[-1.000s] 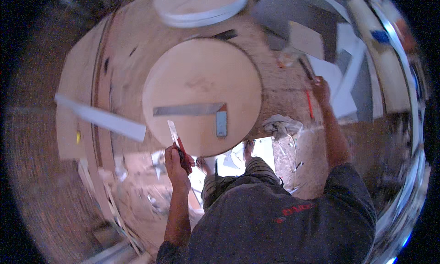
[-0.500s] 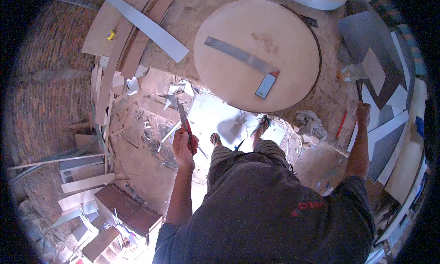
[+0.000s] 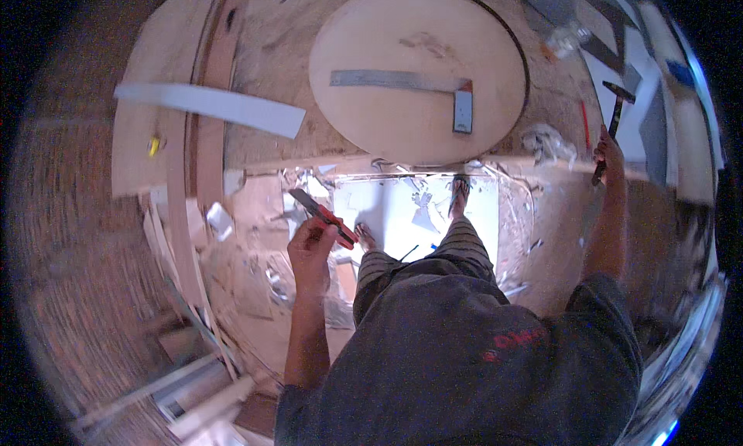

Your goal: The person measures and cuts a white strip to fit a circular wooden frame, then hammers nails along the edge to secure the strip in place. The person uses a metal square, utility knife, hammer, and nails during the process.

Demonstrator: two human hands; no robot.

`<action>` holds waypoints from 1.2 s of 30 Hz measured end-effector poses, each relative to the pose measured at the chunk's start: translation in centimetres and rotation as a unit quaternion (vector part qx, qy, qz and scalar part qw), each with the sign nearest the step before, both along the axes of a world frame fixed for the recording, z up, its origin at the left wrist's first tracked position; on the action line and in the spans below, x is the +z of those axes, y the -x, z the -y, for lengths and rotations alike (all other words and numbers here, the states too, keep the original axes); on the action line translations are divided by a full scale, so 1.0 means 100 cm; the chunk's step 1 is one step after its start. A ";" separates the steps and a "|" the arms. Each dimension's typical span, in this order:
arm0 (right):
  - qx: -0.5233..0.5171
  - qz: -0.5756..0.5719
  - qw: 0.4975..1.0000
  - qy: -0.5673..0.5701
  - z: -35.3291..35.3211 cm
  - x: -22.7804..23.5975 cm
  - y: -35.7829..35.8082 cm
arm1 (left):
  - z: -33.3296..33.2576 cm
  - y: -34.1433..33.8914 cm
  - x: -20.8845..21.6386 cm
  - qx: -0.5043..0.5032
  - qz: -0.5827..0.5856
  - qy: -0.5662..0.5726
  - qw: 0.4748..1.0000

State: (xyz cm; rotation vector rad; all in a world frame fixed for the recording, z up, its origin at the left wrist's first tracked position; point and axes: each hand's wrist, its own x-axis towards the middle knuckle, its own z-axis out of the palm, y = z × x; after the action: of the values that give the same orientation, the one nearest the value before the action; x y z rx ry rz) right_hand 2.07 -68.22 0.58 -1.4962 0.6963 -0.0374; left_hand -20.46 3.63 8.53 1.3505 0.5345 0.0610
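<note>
Head view: knife on the near side and left of the disc; left hand pinches its red handle. Hammer right of the disc; right hand wraps its handle. Square lies on the disc. White strip lies left of the disc.

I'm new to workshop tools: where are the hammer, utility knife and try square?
Hammer (image 3: 616, 119): head view, on its dark handle.
Utility knife (image 3: 326, 213): head view, on its red handle.
Try square (image 3: 402, 80): head view, on its long blade.

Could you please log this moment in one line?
left hand: holds red knife | right hand: holds hammer | L-shaped ruler: on round board
</note>
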 end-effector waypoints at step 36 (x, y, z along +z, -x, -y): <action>-0.289 0.054 0.951 -0.097 -0.477 -0.086 0.290 | 0.016 -0.181 -0.081 -0.399 0.433 -0.649 0.483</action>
State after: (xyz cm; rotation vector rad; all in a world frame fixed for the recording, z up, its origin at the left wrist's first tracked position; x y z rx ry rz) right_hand -26.92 -20.55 -8.00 -1.0543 0.9992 -0.4814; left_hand -2.34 2.03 0.40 2.6006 -1.4074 0.4228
